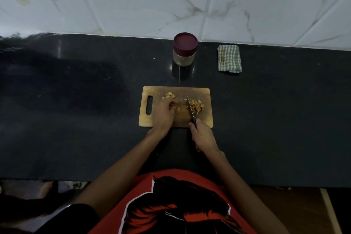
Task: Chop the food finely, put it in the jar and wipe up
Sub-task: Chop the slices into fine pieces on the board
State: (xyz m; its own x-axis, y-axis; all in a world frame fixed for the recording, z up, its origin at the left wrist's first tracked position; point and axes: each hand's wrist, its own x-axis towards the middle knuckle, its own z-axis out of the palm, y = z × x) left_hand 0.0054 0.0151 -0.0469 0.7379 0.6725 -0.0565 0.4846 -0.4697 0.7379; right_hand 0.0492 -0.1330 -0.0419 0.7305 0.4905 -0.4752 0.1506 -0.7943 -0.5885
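Observation:
A wooden chopping board (205, 119) lies on the dark counter in front of me. My right hand (204, 136) grips the black handle of a knife (190, 108), whose blade points away across the board. Right of the blade is a pile of chopped yellowish food (197, 107). My left hand (164, 116) rests on the board with curled fingers holding a small piece of food (178, 108) beside the blade. A few uncut pieces (169, 95) lie near the board's far left. The glass jar (184, 51), with its maroon lid on, stands behind the board.
A folded green checked cloth (229, 58) lies at the back right near the tiled wall (171, 0). The black counter (76, 110) stretches left and right of the board. Its front edge runs just before my body.

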